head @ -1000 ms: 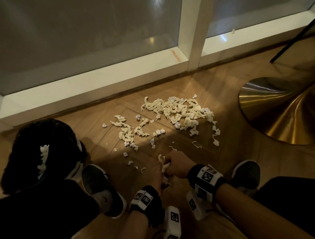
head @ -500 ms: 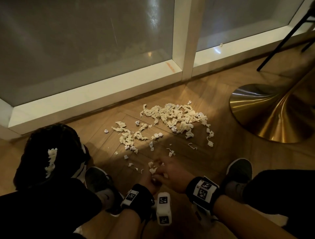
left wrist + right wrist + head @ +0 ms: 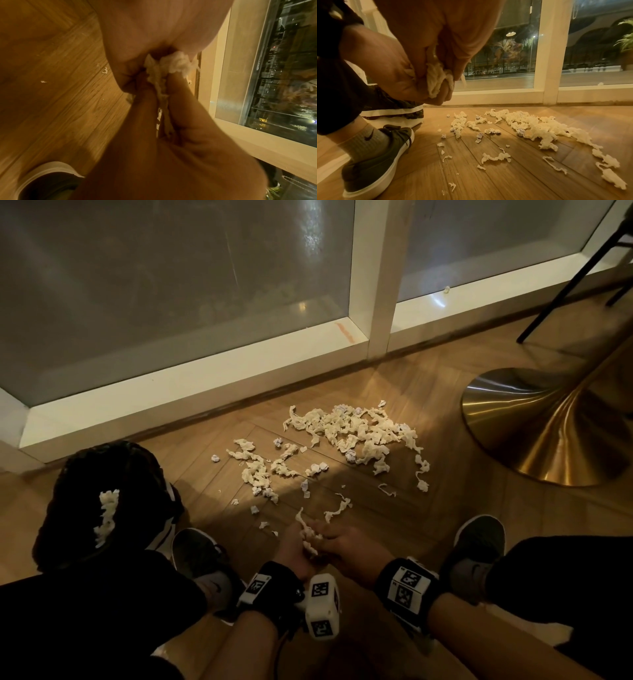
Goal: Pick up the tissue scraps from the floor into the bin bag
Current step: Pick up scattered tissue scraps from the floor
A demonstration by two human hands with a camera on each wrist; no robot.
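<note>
Many white tissue scraps (image 3: 352, 436) (image 3: 530, 124) lie strewn over the wooden floor below the window. A black bin bag (image 3: 102, 474) (image 3: 390, 106) stands open at my left knee with tissue inside (image 3: 108, 517). My left hand (image 3: 296, 544) (image 3: 388, 70) and right hand (image 3: 342, 547) (image 3: 453, 44) meet just above the floor, both curled round one tissue wad (image 3: 308, 537) (image 3: 173, 63) (image 3: 436, 79). The wad is squeezed between the fingers of both hands. A long loose strip (image 3: 337, 508) lies right ahead of them.
A brass table base (image 3: 548, 433) stands on the right, with a black chair leg (image 3: 575, 275) behind it. My shoes (image 3: 202, 556) (image 3: 479, 549) flank the hands. The white window frame (image 3: 191, 392) borders the floor; one scrap (image 3: 446, 289) sits on the sill.
Both hands have stayed pressed together on the wad and drawn slightly back toward my body. The head view has tilted up, showing more of the window.
</note>
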